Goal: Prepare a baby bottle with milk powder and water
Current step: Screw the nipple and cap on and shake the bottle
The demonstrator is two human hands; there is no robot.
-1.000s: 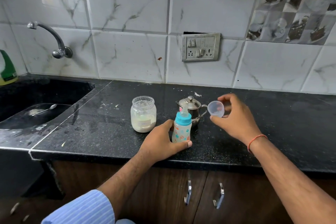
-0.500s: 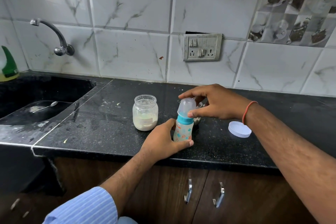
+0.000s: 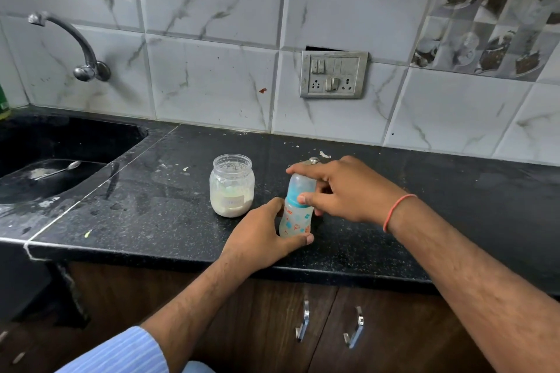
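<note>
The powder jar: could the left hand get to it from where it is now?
Probably yes. The powder jar stands open-topped just left of the baby bottle, with bare counter between it and the left hand. But that hand grips the bottle's base, so it must let go first.

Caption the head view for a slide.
Left hand holds the bottle on the counter while right hand grips its cap.
</note>
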